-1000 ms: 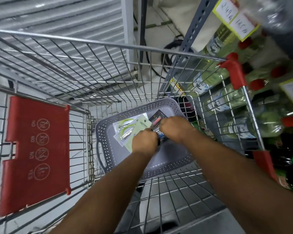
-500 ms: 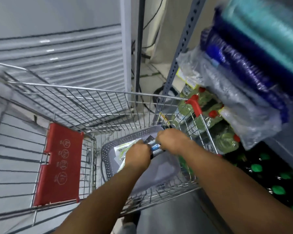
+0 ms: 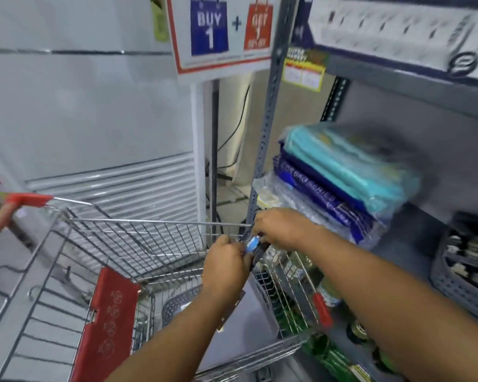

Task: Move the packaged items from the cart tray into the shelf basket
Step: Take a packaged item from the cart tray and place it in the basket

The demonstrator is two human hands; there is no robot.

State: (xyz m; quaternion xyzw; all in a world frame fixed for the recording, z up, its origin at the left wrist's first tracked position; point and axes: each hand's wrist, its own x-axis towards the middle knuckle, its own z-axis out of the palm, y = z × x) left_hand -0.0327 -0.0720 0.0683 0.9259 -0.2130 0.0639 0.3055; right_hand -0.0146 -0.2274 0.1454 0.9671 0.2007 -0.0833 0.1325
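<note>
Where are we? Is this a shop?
Most likely a shop or supermarket. A wire shopping cart stands beside metal shelves stacked with packaged goods, there is a "Buy 1 Get 1" sign, and a price tag hangs on the shelf edge.

Bright even indoor light, heavy motion blur throughout, wide-angle bending at edges

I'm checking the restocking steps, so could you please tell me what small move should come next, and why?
Probably carry the packets to the right, toward the grey basket on the shelf. Both the left hand and the right hand grip them, lifted above the cart rim, clear of the tray below, while the basket sits further right.
</note>
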